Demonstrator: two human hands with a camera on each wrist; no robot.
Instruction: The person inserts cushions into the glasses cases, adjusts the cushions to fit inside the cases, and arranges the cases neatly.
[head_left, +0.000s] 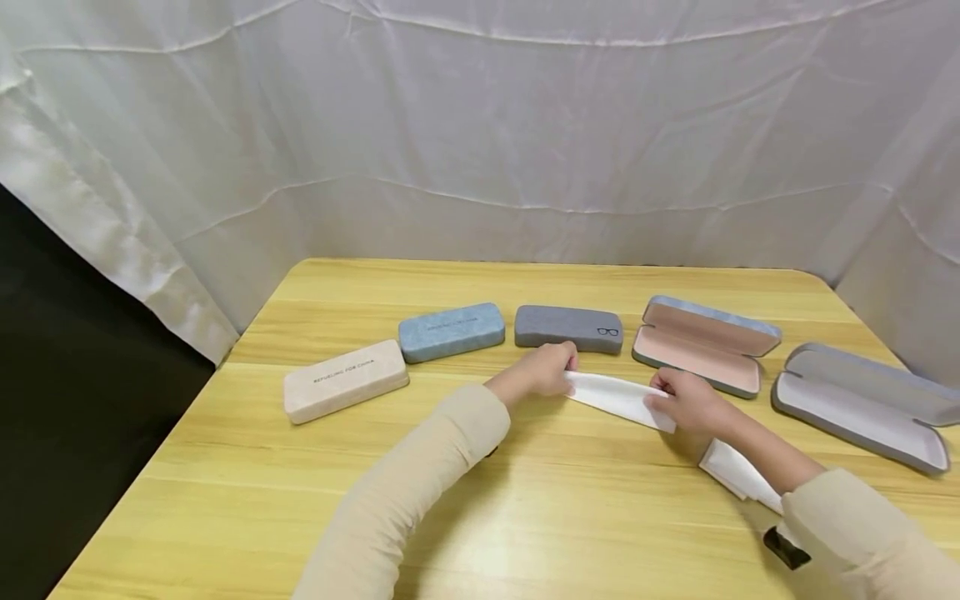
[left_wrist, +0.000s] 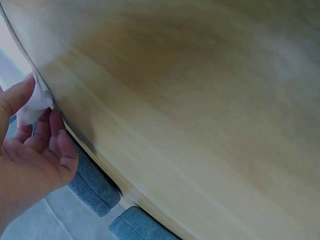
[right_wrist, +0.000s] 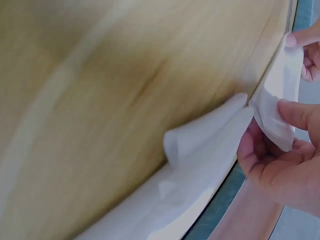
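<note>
A narrow folded white cloth (head_left: 611, 395) is stretched between the two hands over the table, in front of the glasses cases. My left hand (head_left: 546, 368) pinches its left end between thumb and fingers, just in front of the closed grey glasses case (head_left: 567, 327). The right hand (head_left: 692, 403) pinches the other end, near the open case with pink lining (head_left: 693, 354). In the right wrist view, the thumb presses on top of the cloth (right_wrist: 277, 95) with fingers curled beneath. A second white cloth (head_left: 738, 473) lies folded on the table, partly hidden under the right forearm.
On the wooden table (head_left: 247, 500), a closed blue case (head_left: 452, 332) and a closed cream case (head_left: 345, 381) stand to the left. An open grey case (head_left: 855, 417) lies at the far right. A pale curtain (head_left: 525, 125) hangs behind.
</note>
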